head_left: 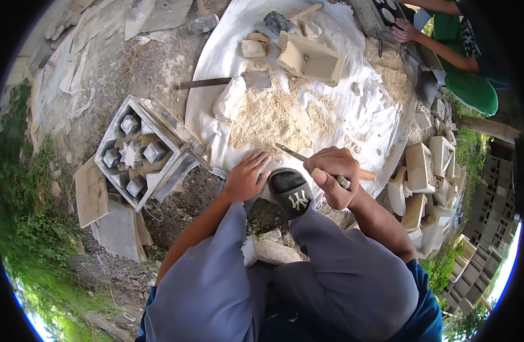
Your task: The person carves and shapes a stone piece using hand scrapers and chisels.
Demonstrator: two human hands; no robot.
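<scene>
My right hand (336, 174) is closed round a thin chisel-like tool (291, 152), whose tip points left over the white cloth (213, 68). A wooden handle (366, 175) shows behind that hand. My left hand (247, 175) lies flat with its fingers stretched out at the cloth's near edge, just left of a black slide sandal (290, 192). Beyond both hands pale crumbs and powder (273, 117) are spread on the cloth. A hammer-like tool with a dark handle (208, 83) rests beside a white lump (230, 99).
A hollow stone block (310, 58) stands on the far cloth. At left is a framed mould with a star (131, 154), near flat slabs (92, 192). Pale blocks (419, 167) are stacked at right. Another person's hand (406, 31) is at the upper right.
</scene>
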